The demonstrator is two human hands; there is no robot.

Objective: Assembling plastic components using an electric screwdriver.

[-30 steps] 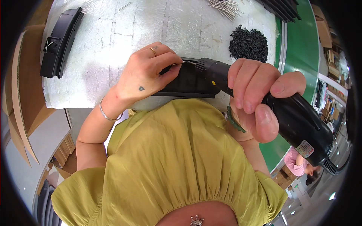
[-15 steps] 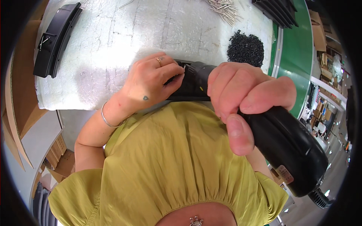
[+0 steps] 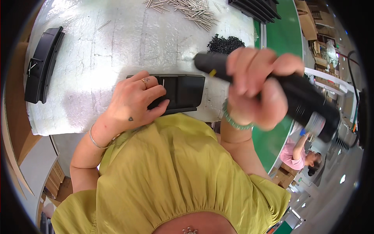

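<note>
Nearest, at three o'clock from one black panel (image 3: 189, 91), the right hand (image 3: 253, 78) is wrapped round one black power tool (image 3: 304, 97), its nose apart from the panel. The left hand (image 3: 136, 99) rests on the panel's nine o'clock end, thumb and forefinger parted; whether it grips, I cannot tell. One silver pin (image 3: 163, 83) shows on the panel. The panel's near edge lies just beside the shirt (image 3: 167, 156); beyond its far edge, the white-covered counter (image 3: 105, 54) gives a wide bare stretch toward eleven o'clock.

Between nine and ten sits one curved black piece (image 3: 44, 64), near the counter's left edge. Between one and two is one heap of small black pieces (image 3: 224, 43), uncountable; farther, at twelve, one uncountable pile of silver pins (image 3: 194, 13). Beyond the heap stands one stack of black parts (image 3: 255, 9), at least three. Well away at four: one co-worker (image 3: 292, 158).
</note>
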